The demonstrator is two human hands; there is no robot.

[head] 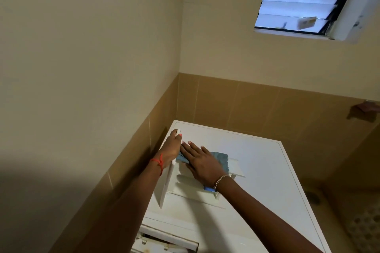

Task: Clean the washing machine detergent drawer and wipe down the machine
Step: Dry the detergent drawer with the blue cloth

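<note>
1. Blue cloth [221, 160] lies on the white drawer [185, 183], which sits on top of the washing machine [267, 160] at its left side, out of its slot [164, 240] (head view, the only one).
2. The right hand [202, 162] presses the cloth flat with straight fingers; the left hand [171, 146] curls round the drawer's upright front panel.
3. Risk: a hard sideways wipe could skid the drawer off the left edge if that steadying grip slackens.

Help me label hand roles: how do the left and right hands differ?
The left hand grips the end of the detergent drawer; the right hand lies flat, pressing a blue cloth onto it. The left wrist wears red string, the right a bracelet. Both work on the drawer atop the washing machine.
</note>
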